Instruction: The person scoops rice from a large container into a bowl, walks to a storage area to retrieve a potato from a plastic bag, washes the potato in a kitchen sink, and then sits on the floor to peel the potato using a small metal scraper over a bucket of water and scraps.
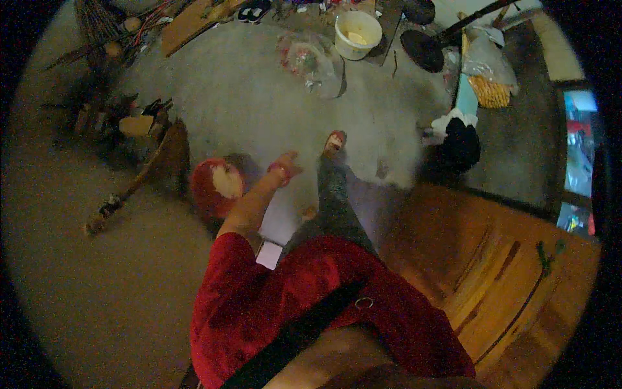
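My left hand (283, 170) reaches forward over the grey floor, a reddish band round its wrist. Its fingers look stretched out and apart, though dim and slightly blurred, and I see nothing in them. Just left of that forearm is a round red container (202, 188) with a whitish patch inside; whether it is a bowl or a bucket I cannot tell. Beyond the hand, to its right, my sandalled foot (335, 142) rests on the floor. My right hand is out of the picture.
A pale bucket (353, 47) and a clear plastic bag (314, 61) lie ahead. At right is a wooden surface (421, 227) bearing thin sticks and a green item. A dark bundle (459, 148) sits beyond it. At left lies a broom-like object (170, 152).
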Demonstrator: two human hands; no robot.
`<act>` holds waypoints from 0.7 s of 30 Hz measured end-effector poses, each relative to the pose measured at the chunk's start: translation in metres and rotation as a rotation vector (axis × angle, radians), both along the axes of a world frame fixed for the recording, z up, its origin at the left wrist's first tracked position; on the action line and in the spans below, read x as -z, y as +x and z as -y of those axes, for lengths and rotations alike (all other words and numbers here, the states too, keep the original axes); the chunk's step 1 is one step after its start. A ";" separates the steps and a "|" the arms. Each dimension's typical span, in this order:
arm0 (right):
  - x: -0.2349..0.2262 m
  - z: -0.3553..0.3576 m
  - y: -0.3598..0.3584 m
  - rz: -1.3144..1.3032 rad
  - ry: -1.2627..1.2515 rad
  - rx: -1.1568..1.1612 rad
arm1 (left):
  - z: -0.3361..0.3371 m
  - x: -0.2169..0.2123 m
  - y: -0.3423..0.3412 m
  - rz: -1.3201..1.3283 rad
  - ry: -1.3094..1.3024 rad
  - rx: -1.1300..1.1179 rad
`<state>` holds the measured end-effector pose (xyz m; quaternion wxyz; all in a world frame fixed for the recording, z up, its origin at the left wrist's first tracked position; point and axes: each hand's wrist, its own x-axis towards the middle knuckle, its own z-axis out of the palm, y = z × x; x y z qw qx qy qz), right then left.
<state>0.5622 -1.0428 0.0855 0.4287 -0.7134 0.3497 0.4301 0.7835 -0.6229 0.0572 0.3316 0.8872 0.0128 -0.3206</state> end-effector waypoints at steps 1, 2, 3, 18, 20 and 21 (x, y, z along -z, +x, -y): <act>0.008 -0.005 0.032 0.009 0.007 0.010 | -0.001 0.000 0.032 -0.033 0.018 -0.013; 0.014 -0.007 0.064 0.013 0.013 0.021 | -0.002 0.004 0.062 -0.068 0.036 -0.023; 0.021 -0.009 0.089 0.017 0.019 0.039 | -0.004 0.016 0.089 -0.025 0.091 -0.001; 0.121 -0.118 0.429 0.026 0.277 0.078 | -0.011 0.168 0.368 -0.137 0.333 -0.458; 0.158 -0.146 0.457 0.051 0.343 0.046 | -0.006 0.173 0.407 -0.202 0.321 -0.482; 0.176 -0.158 0.461 0.051 0.374 0.037 | 0.001 0.176 0.413 -0.224 0.379 -0.447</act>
